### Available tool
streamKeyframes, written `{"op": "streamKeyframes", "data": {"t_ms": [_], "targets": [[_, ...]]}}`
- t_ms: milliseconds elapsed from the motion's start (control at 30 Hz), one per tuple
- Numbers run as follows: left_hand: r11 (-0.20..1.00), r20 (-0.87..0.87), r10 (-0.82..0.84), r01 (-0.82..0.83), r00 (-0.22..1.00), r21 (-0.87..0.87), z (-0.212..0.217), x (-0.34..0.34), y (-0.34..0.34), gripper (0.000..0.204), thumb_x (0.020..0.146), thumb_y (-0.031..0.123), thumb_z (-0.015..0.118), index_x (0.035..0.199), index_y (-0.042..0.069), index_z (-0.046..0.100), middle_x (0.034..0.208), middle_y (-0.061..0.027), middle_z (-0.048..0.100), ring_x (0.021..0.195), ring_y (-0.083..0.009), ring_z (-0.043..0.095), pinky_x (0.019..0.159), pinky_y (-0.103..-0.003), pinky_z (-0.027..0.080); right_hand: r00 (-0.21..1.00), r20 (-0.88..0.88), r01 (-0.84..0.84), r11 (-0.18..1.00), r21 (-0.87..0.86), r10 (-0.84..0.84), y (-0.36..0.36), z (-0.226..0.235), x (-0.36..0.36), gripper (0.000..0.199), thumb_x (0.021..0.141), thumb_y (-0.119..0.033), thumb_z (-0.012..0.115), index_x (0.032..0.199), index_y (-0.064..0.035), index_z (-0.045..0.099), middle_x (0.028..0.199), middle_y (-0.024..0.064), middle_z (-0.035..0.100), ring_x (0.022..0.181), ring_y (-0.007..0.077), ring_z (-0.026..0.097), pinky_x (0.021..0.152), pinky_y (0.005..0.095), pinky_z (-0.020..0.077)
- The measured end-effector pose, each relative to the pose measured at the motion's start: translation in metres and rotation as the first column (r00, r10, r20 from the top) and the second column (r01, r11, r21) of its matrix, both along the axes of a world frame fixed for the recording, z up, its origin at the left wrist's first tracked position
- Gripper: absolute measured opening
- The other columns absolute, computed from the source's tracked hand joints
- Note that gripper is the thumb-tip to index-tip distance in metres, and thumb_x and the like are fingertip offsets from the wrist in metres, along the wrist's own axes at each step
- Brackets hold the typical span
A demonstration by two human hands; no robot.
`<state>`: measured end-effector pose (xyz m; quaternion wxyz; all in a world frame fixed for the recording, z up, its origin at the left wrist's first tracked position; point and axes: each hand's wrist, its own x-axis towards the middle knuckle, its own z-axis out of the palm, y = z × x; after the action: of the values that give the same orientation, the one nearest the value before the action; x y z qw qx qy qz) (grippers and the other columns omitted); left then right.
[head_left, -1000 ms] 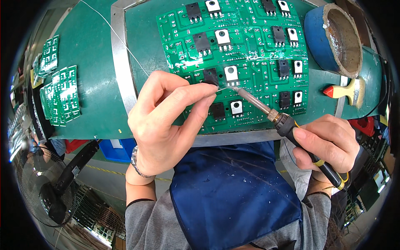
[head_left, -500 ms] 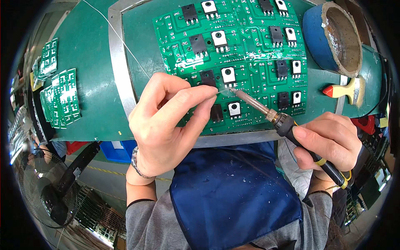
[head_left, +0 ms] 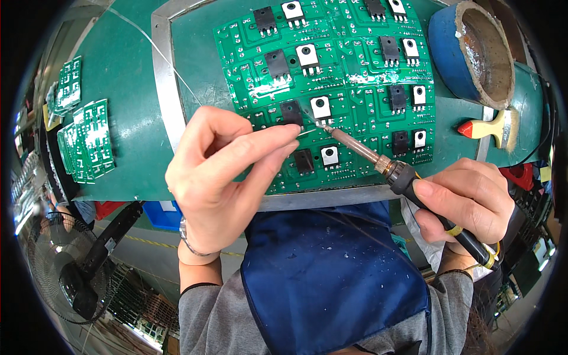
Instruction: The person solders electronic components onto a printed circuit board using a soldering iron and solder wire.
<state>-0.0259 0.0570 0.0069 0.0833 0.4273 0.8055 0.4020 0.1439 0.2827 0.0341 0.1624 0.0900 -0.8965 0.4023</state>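
Note:
A soldering iron (head_left: 355,145) is gripped in my right hand (head_left: 467,198), its tip slanting up and left to the pins of a metal-faced transistor (head_left: 320,107). My left hand (head_left: 219,171) pinches a thin solder wire (head_left: 306,132) between thumb and forefinger. The wire's end points at the iron's tip, with a short gap that I cannot measure exactly. A wisp of smoke hangs by the tip. Below both hands lies a green circuit board panel (head_left: 337,62) carrying rows of black and metal-faced transistors. My left fingers partly hide its lower left part.
A blue-sided round pot (head_left: 445,56) with a rough rim stands right of the panel, above a brush (head_left: 494,130) with a red-tipped handle. More circuit boards (head_left: 94,142) are stacked at the left. A metal strip (head_left: 167,77) edges the green work surface. A fan (head_left: 74,272) stands lower left.
My left hand has drawn back slightly left with the solder wire. The iron's tip has shifted a little left, and the panel has slid slightly left too.

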Motion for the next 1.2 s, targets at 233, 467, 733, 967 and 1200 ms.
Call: {"op": "streamKeyframes", "data": {"t_ms": [233, 467, 733, 967, 1200], "targets": [[0.993, 0.315, 0.023, -0.057, 0.949, 0.102, 0.010, -0.006, -0.004, 0.023, 0.076, -0.005, 0.075, 0.096, 0.005, 0.077, 0.081, -0.0010, 0.056, 0.065, -0.0064, 0.051, 0.054, -0.020, 0.039, 0.998, -0.054, -0.014, 1.000, 0.003, 0.014, 0.008, 0.007, 0.008, 0.026, 0.077, -0.014, 0.082, 0.096, 0.0020, 0.072, 0.077, 0.0077, 0.065, 0.053, 0.0160, 0.061, 0.043, 0.0229, 0.0466], [0.998, 0.253, -0.060, 0.057, 0.966, 0.021, 0.019, 0.003, 0.022, 0.021, 0.077, -0.005, 0.074, 0.096, 0.001, 0.075, 0.084, -0.0015, 0.053, 0.072, -0.0079, 0.047, 0.059, -0.020, 0.033, 0.993, -0.071, 0.103, 0.989, 0.102, -0.096, 0.026, 0.015, 0.035, 0.035, 0.082, -0.029, 0.079, 0.094, 0.0027, 0.071, 0.074, 0.0090, 0.064, 0.054, 0.0187, 0.064, 0.043, 0.0256, 0.0460], [0.991, 0.135, -0.131, 0.129, 0.982, 0.024, 0.009, 0.016, 0.059, 0.022, 0.074, -0.004, 0.079, 0.092, 0.007, 0.075, 0.080, 0.0016, 0.054, 0.059, -0.0030, 0.042, 0.050, -0.020, 0.029, 0.987, -0.021, 0.159, 0.979, 0.128, -0.157, 0.042, 0.012, 0.043, 0.033, 0.083, -0.030, 0.078, 0.094, 0.0007, 0.072, 0.070, 0.0078, 0.064, 0.053, 0.0186, 0.063, 0.043, 0.0255, 0.0461], [0.992, 0.110, -0.126, 0.128, 0.986, -0.008, 0.004, 0.018, 0.065, 0.022, 0.073, -0.005, 0.078, 0.092, 0.007, 0.075, 0.081, 0.0021, 0.054, 0.059, -0.0030, 0.040, 0.050, -0.020, 0.028, 0.997, 0.026, 0.073, 0.997, 0.033, -0.074, 0.053, 0.007, 0.040, 0.030, 0.075, -0.014, 0.083, 0.098, 0.0007, 0.073, 0.075, 0.0084, 0.065, 0.054, 0.0187, 0.063, 0.045, 0.0255, 0.0485], [0.992, 0.095, -0.116, 0.119, 0.989, -0.031, 0.003, 0.020, 0.066, 0.023, 0.073, -0.004, 0.078, 0.092, 0.007, 0.075, 0.080, 0.0021, 0.053, 0.059, -0.0034, 0.040, 0.051, -0.020, 0.028, 0.997, 0.031, 0.063, 0.994, 0.085, -0.065, 0.060, 0.001, 0.041, 0.034, 0.081, -0.035, 0.078, 0.090, -0.0026, 0.072, 0.069, 0.0072, 0.063, 0.052, 0.0183, 0.061, 0.045, 0.0259, 0.0450]]}}
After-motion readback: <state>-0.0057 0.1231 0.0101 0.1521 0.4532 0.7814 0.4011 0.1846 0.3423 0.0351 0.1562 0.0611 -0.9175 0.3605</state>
